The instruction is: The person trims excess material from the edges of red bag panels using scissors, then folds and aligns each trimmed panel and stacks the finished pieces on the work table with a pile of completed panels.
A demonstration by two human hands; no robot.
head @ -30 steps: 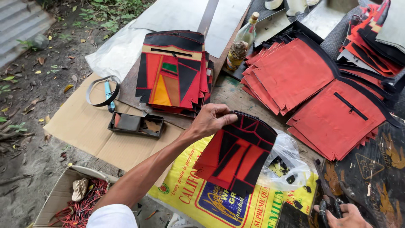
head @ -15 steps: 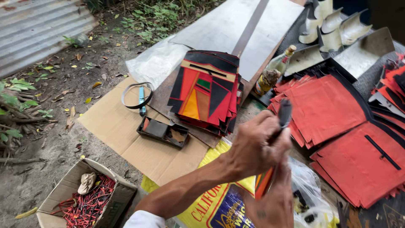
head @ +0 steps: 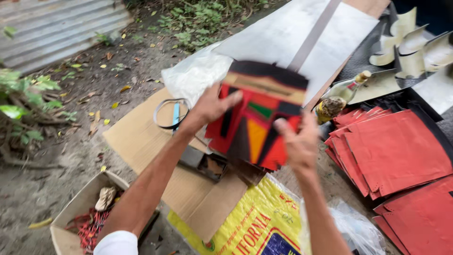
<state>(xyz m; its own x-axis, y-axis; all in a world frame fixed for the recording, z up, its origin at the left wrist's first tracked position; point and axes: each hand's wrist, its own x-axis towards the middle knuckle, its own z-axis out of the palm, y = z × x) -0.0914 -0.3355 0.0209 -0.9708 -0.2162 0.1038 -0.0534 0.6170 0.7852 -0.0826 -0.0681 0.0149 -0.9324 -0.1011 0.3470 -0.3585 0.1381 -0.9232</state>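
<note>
Bare cardboard point(head: 141, 141) left — bottle point(head: 337, 101), red sheets point(head: 396, 151) crowd right

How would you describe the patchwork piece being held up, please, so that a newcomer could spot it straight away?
Start at the flat brown cardboard sheet on the ground, left of the stacks of plain red cut panels. Above its right edge, the left hand and right hand grip a flat red-and-black patchwork panel. Unlike the plain red panels, it shows orange and green wedges and a tan band across its top.

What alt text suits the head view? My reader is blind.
Both hands, left hand and right hand, hold up a patchwork panel of red, black and orange over flattened cardboard, beside stacked red sheets.
</note>
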